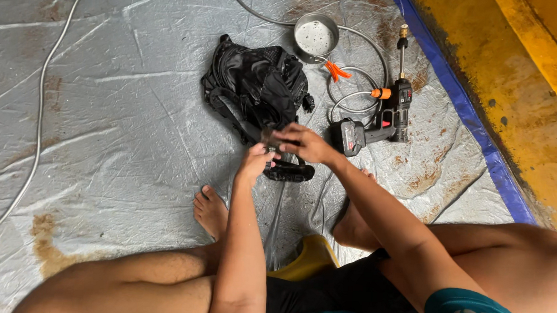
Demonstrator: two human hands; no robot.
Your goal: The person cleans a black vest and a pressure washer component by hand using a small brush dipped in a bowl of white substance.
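backpack (256,87) on tarp (105,105) | bowl (316,37) behind it | spray gun (383,117) right | hose (40,102) far left

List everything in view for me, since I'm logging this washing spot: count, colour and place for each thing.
backpack: one, black, centre of the sheet
strap: one, black, beneath the hands
metal pan: one, silver, top centre
spray gun: one, black and red, right of the backpack
hose: one, grey, left side
plastic sheet: one, grey, rust-stained, underneath everything
stool: one, yellow, under the person
left hand: pinching the strap
right hand: gripping the strap
bare foot: left one clear, other mostly hidden
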